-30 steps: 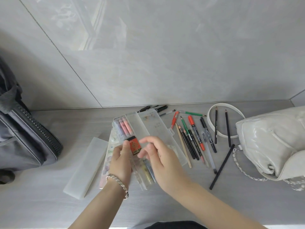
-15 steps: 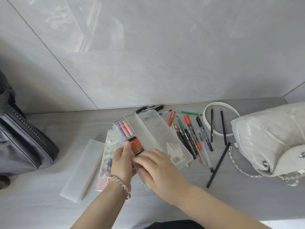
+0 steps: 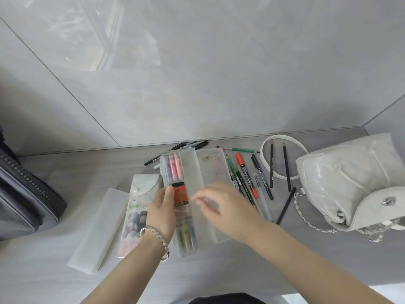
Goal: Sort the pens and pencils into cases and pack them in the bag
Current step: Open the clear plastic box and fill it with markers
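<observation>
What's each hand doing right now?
Left hand: holding the clear case.
Right hand: blurred above the case, cannot tell.

A silver rope-like bracelet (image 3: 162, 239) circles the wrist of the left hand (image 3: 163, 212), lower centre. Both forearms are bare. Dark clothing (image 3: 225, 299) shows at bottom centre.

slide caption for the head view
Left hand holds a clear pen case, right hand blurred over it; loose pens lie beside a white bag.
</observation>
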The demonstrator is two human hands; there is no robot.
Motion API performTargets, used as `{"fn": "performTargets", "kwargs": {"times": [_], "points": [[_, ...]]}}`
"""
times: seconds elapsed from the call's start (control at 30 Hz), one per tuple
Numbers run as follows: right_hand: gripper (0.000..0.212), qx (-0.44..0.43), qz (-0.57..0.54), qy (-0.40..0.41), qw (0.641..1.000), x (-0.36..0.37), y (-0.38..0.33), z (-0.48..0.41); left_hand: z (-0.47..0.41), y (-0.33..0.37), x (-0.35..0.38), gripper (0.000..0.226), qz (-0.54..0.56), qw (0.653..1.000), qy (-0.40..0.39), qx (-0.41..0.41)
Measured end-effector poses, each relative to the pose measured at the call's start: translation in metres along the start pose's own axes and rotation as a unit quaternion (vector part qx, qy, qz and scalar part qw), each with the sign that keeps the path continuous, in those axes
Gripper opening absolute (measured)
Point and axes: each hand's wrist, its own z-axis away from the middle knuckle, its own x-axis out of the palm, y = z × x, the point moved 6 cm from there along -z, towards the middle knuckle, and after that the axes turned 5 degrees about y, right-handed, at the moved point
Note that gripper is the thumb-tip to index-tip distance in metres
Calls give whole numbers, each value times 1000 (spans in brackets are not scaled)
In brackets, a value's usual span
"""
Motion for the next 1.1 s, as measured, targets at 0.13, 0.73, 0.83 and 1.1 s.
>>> {"fn": "performTargets", "kwargs": {"times": [0.13, 0.73, 0.83, 1.1], "points": [[23, 211, 83, 152, 962, -44, 89, -8, -1, 9, -2, 27, -1, 1000, 7, 6], [29, 418, 209, -15, 884, -39, 174, 10, -9, -10, -1, 34, -2, 999, 15, -52], [29, 434, 214, -13, 875, -32, 178, 23, -7, -12, -3, 32, -4, 998, 18, -61], [22, 460, 151, 3, 875, -32, 183, 30, 3, -15, -7, 33, -3, 997, 15, -69]]}}
